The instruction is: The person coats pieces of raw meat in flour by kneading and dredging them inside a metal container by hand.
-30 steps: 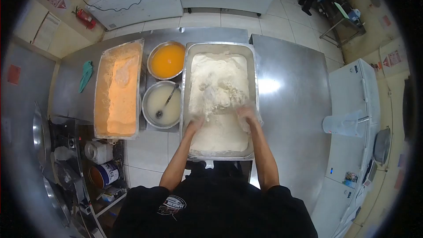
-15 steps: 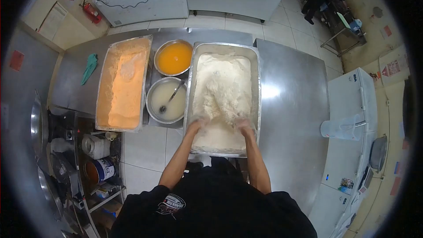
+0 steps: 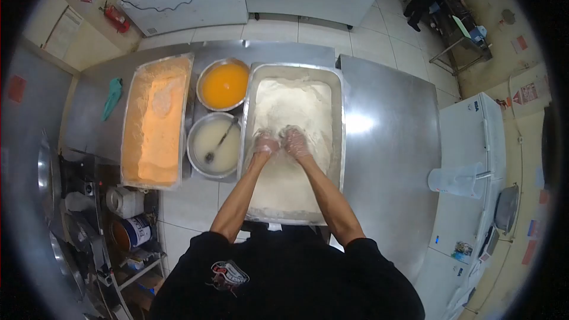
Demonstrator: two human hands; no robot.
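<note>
Both of my hands wear clear plastic gloves and work in a deep metal tray (image 3: 338, 142) of white flour (image 3: 290, 186). My left hand (image 3: 267, 142) is closed, its fingers curled into the flour near the tray's middle. Close beside it, my right hand (image 3: 294, 142) is also closed on flour, with pale clumps showing at the fingertips. The fingertips are partly hidden in the powder. Left of the tray stand a bowl of cloudy liquid (image 3: 213, 145) with a dark-ended ladle (image 3: 224, 138) resting in it, and a bowl of orange liquid (image 3: 224, 85).
A second metal tray holds orange powder (image 3: 157, 148) at the left. A green glove or cloth (image 3: 112, 99) lies on the steel table (image 3: 391, 142). A clear plastic jug (image 3: 456, 180) is at the right. Shelves with tubs (image 3: 127, 231) stand at lower left.
My hands have moved forward from the tray's near sides and come together in the middle. The loose flour that was strewn up between them has settled. The view has shifted slightly.
</note>
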